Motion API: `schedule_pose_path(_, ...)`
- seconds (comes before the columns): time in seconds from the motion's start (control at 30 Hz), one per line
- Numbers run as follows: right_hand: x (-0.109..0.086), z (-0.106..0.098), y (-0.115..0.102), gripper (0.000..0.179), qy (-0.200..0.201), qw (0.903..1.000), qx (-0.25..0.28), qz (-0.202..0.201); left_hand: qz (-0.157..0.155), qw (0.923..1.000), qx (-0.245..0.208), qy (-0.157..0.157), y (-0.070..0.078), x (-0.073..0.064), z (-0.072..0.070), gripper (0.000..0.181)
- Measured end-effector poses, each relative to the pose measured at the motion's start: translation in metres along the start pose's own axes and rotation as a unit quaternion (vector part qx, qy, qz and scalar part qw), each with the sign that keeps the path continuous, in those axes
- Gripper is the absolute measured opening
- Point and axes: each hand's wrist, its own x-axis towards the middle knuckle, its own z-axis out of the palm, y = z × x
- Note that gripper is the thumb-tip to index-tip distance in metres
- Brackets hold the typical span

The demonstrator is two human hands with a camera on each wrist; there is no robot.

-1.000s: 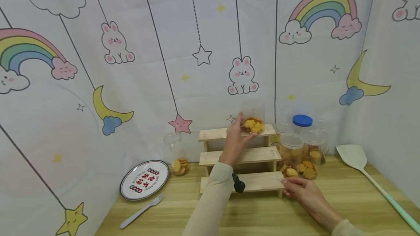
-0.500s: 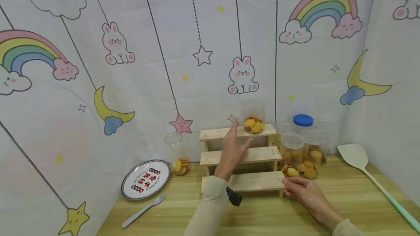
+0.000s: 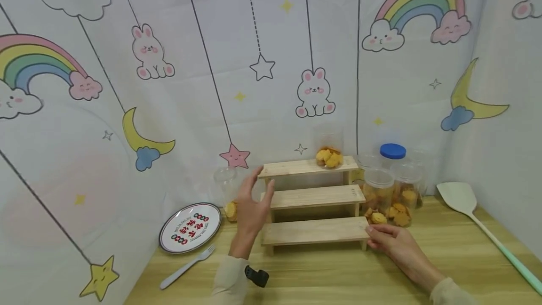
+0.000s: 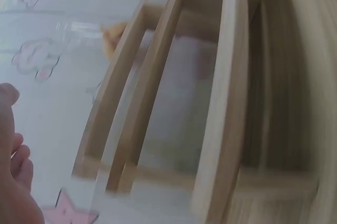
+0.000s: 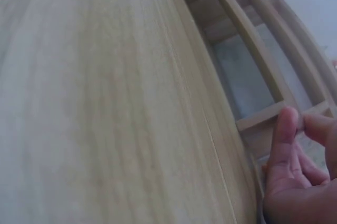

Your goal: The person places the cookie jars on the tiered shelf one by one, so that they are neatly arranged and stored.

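Observation:
A three-tier wooden display rack (image 3: 315,231) stands on the table against the back cloth. My right hand (image 3: 400,251) pinches the right end of its lowest shelf between thumb and forefinger, which the right wrist view shows closely. On the right part of the top tier sits an open clear jar of yellow cookies (image 3: 329,156). My left hand (image 3: 252,208), thumb and fingers spread, holds nothing and hovers at the rack's left end. Behind it, partly hidden, is another clear cookie jar (image 3: 230,212). The left wrist view catches only part of that hand (image 4: 16,171).
Several cookie jars (image 3: 378,196), one with a blue lid (image 3: 393,151), crowd the rack's right side. A pale spatula (image 3: 459,197) with a green handle lies at far right. To the left are a printed plate (image 3: 190,228) and a fork (image 3: 188,267).
My left hand has let go of the jar on the top tier and swung left to the rack's left end. The jar stays on the tier. My right hand keeps its place.

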Motion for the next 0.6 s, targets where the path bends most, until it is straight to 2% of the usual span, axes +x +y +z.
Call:
schedule_pose_path(0.07,0.001,0.001,0.0,0.062,-0.005,1.0,0.0,-0.001,0.012,0.9989,0.017,0.041,-0.011,0.004,-0.019,0.046)
schedule_pose_path(0.13,0.002,0.001,0.0,0.064,-0.006,1.0,0.001,0.0,0.009,0.9969,0.034,0.07,-0.022,0.007,-0.037,0.044)
schedule_pose_path(0.2,0.002,0.002,0.0,0.065,-0.004,1.0,0.001,0.001,-0.012,0.9953,0.048,0.083,-0.031,0.008,-0.054,0.045)
schedule_pose_path(0.3,0.002,0.002,0.001,0.064,0.002,1.0,0.005,0.003,-0.061,0.9924,0.062,0.087,-0.045,0.005,-0.074,0.049)
schedule_pose_path(0.43,0.002,0.001,0.001,0.063,-0.001,0.9999,0.01,0.004,-0.158,0.9838,0.058,0.062,-0.063,-0.006,-0.087,0.058)
schedule_pose_path(0.53,0.0,0.0,0.002,0.064,-0.009,0.9999,0.01,0.006,-0.232,0.9719,0.039,0.016,-0.075,-0.015,-0.089,0.067)
schedule_pose_path(0.6,0.0,-0.001,0.002,0.065,-0.012,0.9998,0.011,0.009,-0.265,0.9637,0.027,-0.012,-0.081,-0.02,-0.088,0.072)
